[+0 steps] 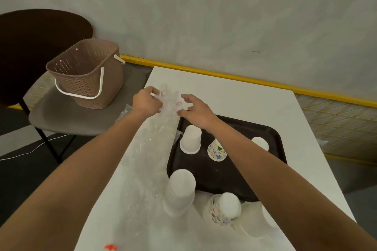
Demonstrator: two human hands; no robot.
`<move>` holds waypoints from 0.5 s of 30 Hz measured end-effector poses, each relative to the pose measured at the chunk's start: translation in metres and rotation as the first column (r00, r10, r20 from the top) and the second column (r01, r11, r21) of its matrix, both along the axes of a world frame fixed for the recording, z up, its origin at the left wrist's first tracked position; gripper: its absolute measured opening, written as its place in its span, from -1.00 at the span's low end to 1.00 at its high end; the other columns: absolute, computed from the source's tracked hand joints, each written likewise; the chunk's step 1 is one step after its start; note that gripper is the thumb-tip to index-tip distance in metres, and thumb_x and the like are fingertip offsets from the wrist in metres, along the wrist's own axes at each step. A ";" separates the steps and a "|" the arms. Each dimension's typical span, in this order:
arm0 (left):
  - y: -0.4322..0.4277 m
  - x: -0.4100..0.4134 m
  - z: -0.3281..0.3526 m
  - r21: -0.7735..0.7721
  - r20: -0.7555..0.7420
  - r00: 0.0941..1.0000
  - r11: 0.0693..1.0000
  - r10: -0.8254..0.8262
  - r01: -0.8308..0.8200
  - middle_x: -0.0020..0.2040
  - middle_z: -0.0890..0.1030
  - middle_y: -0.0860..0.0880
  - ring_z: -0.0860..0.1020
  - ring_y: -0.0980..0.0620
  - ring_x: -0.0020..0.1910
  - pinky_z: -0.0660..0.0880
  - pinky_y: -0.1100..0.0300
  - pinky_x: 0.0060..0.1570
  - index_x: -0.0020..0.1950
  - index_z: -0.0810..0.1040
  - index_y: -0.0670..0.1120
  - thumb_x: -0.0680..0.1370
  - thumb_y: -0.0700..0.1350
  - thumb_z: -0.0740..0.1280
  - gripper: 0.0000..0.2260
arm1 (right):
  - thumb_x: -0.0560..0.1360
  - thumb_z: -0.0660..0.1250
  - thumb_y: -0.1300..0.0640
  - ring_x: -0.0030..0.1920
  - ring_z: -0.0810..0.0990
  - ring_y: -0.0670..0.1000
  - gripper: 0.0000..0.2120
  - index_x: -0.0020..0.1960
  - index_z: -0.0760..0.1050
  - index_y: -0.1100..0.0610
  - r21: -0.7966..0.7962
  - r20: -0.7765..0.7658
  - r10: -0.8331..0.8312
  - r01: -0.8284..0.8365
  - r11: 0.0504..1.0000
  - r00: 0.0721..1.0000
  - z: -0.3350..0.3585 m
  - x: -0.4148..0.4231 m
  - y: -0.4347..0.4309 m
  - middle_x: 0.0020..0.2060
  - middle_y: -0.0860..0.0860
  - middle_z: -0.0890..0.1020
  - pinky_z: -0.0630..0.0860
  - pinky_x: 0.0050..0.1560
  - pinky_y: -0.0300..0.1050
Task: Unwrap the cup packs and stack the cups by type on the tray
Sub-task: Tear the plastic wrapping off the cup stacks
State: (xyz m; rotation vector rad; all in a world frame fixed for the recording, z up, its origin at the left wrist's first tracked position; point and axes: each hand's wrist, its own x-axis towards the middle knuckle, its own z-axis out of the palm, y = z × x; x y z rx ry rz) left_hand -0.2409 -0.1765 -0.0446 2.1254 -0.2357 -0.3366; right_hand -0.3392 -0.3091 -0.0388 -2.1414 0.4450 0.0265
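A long clear plastic wrapper lies along the white table's left side, its far end bunched up. My left hand grips that bunched end. My right hand hovers just right of it with fingers spread and curved, fingertips at the plastic. On the dark tray stand upside down a white cup, a patterned cup and another white cup. In front of the tray are a white cup stack, a patterned stack and white cups at the right.
A brown perforated basket with white handles sits on a grey chair to the left of the table. More crumpled plastic hangs at the table's left edge. A small red object lies near the front edge.
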 end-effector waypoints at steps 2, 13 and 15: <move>-0.003 0.015 -0.015 0.038 -0.012 1.000 0.999 0.000 0.000 -0.12 0.59 -0.12 0.58 -0.07 -0.28 0.55 0.14 -0.16 0.04 0.50 -0.14 0.47 -0.31 0.32 -0.83 | 0.52 0.33 0.07 0.37 0.37 0.08 -0.46 0.45 0.26 0.03 -0.059 -0.040 0.036 -0.039 0.998 0.999 -0.009 0.011 -0.002 0.41 0.03 0.34 0.34 0.28 -0.10; -0.017 0.051 -0.081 0.447 -0.053 0.990 0.883 -0.131 0.140 0.26 0.49 -0.20 0.46 -0.17 0.25 0.43 0.08 0.14 0.35 0.35 -0.19 0.50 -0.09 0.35 -0.54 | 0.53 0.31 0.12 0.34 0.39 0.09 -0.50 0.44 0.29 0.07 -0.107 -0.190 0.080 -0.102 0.989 0.979 -0.049 0.032 -0.004 0.38 0.08 0.35 0.34 0.28 -0.14; -0.017 0.051 -0.083 0.485 -0.076 0.987 0.860 -0.140 0.160 0.28 0.46 -0.22 0.44 -0.20 0.27 0.43 0.05 0.13 0.38 0.29 -0.24 0.53 -0.05 0.33 -0.50 | 0.52 0.32 0.13 0.29 0.44 0.09 -0.50 0.43 0.29 0.08 -0.095 -0.192 0.069 -0.088 0.992 0.979 -0.051 0.031 -0.006 0.37 0.08 0.36 0.36 0.25 -0.15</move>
